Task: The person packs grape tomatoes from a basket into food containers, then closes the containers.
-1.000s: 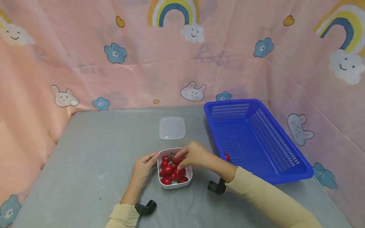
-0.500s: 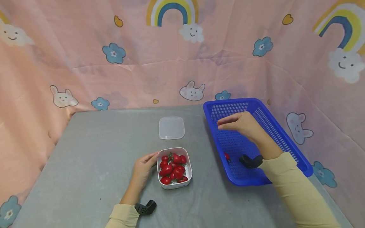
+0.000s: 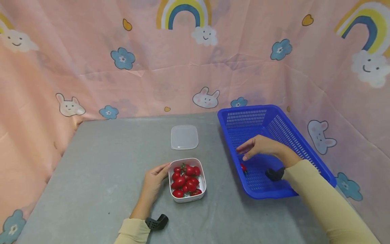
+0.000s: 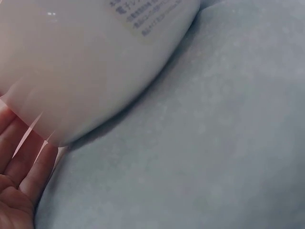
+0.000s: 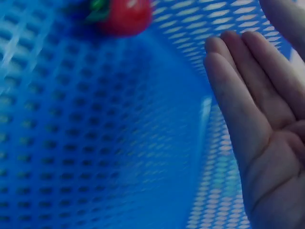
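Observation:
A white square container (image 3: 189, 200) stands on the table, holding several red cherry tomatoes (image 3: 179, 182). My left hand (image 3: 153, 181) rests at its left side, fingertips near the rim. In the left wrist view, extended fingers touch the container's pale wall (image 4: 86, 62). Inside the blue basket (image 3: 257, 186), a single cherry tomato (image 3: 243, 168) lies by the left wall; its green stem shows in the right wrist view. My right hand (image 3: 264, 145) hovers just above that tomato, thumb and fingers apart, holding nothing. The right wrist view shows its bare palm and straight fingers.
A translucent square lid (image 3: 184, 137) lies flat behind the container. The slotted basket takes up the table's right side, with raised walls all round. Grey cloth covers the table (image 3: 100, 169), and a pink patterned curtain (image 3: 170, 78) hangs along its back and sides.
My right hand has left the tomato container and moved right over the basket, then lowered toward the tomato there. My left hand stays at the container's side.

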### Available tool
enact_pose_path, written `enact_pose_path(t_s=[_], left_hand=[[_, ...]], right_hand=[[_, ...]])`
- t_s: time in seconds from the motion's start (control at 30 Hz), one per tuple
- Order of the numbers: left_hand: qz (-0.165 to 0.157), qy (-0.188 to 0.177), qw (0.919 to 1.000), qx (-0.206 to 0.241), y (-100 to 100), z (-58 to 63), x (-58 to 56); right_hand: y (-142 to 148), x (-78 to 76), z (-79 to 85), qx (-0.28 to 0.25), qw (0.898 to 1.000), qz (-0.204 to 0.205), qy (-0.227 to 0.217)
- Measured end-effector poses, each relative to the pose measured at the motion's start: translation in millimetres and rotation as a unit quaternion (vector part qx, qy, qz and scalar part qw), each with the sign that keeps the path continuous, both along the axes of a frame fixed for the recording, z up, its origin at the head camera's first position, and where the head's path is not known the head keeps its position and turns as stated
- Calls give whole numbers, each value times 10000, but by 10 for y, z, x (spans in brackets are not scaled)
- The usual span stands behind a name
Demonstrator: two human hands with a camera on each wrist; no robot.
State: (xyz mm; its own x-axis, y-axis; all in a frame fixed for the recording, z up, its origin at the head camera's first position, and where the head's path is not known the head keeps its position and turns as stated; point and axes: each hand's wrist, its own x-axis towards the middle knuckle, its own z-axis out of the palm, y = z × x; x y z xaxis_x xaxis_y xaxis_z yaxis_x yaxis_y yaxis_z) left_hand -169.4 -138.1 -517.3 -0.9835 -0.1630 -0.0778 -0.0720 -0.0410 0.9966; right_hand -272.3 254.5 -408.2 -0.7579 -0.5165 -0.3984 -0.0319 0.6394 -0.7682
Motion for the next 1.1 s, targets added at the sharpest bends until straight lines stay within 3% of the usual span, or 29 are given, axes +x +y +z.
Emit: enact_pose_path(t_s=[0.27,0.67,0.97,1.1], left_hand=[[-9,-19,9999,-125,14,9,16],[2,-70,10000,-29,-4,16,10],[-18,-75,9998,-180,-12,0,11],[-71,-155,9997,-179,-23,26,5]], right_hand=[[91,-79,-230,131,9987,220,-446],[-85,-86,-333,414,9972,606,144],[-73,-71,-272,669,9964,351,391],[33,-53,-122,354,9982,-351,347]])
